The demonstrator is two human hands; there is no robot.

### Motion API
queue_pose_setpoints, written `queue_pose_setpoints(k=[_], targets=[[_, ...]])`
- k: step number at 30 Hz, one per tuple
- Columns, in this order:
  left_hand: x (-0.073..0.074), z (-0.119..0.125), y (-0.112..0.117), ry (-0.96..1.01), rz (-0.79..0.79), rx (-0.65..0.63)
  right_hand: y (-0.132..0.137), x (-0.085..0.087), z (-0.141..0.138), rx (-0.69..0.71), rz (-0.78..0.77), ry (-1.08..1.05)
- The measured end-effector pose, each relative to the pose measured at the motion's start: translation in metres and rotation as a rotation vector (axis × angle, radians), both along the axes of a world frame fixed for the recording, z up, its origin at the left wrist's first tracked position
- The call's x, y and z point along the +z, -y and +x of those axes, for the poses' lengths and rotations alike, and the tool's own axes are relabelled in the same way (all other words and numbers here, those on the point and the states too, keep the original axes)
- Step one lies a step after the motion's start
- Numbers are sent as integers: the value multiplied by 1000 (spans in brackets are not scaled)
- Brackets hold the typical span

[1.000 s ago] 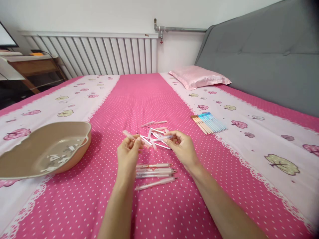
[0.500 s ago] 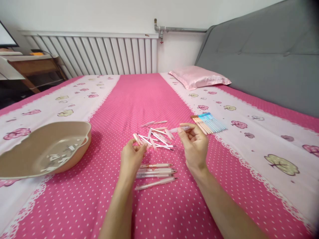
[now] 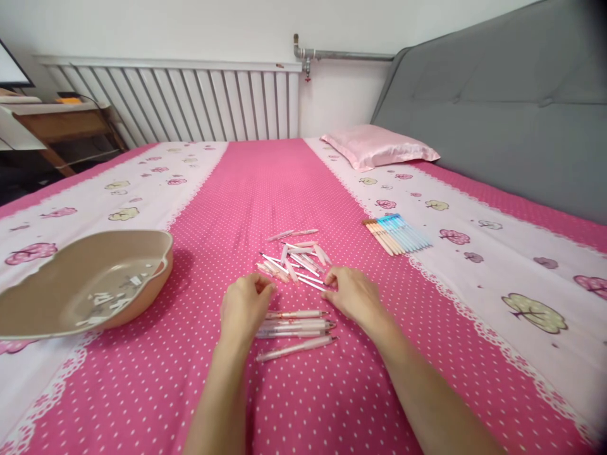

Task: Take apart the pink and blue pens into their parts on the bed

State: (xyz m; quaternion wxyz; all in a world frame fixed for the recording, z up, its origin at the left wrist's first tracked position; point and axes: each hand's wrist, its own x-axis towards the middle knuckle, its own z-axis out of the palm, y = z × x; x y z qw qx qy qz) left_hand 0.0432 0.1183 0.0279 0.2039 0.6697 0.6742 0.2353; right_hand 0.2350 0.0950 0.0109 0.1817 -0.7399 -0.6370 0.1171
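Observation:
A loose pile of pink and white pen parts (image 3: 296, 259) lies on the pink dotted bedspread (image 3: 284, 183). Just nearer, several assembled pale pink pens (image 3: 294, 325) lie side by side. My left hand (image 3: 244, 306) hovers over their left ends, fingers curled with thumb and fingertips pinched at the pile's near-left edge. My right hand (image 3: 353, 294) rests low on the bed, with bent fingertips touching a thin white refill (image 3: 310, 282) at the pile's near-right edge. I cannot make out what either pinch holds.
A beige bowl (image 3: 85, 284) with small white bits stands at the left. A row of blue and orange pens (image 3: 396, 234) lies to the right, a pink pillow (image 3: 377, 145) beyond it. A grey headboard (image 3: 497, 107) is on the right, a radiator (image 3: 180, 101) behind.
Both hands have come down from in front of me to the near edge of the pile. My right hand swung out right with a clear piece, then returned to the pile.

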Motion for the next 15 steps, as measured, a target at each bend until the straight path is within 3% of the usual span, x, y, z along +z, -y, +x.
queue_pose_setpoints(k=[3, 7, 11, 15], targets=[[2, -2, 5, -29, -73, -145, 2, -5, 3, 59, -96, 117], [-1, 0, 8, -76, -157, -381, 3, 1, 4, 60, -105, 82], [-3, 2, 7, 9, -189, -474, -2, 10, 2, 58, 93, -103], [-1, 2, 8, -73, -257, -500, -7, 9, -4, 101, 312, -241]])
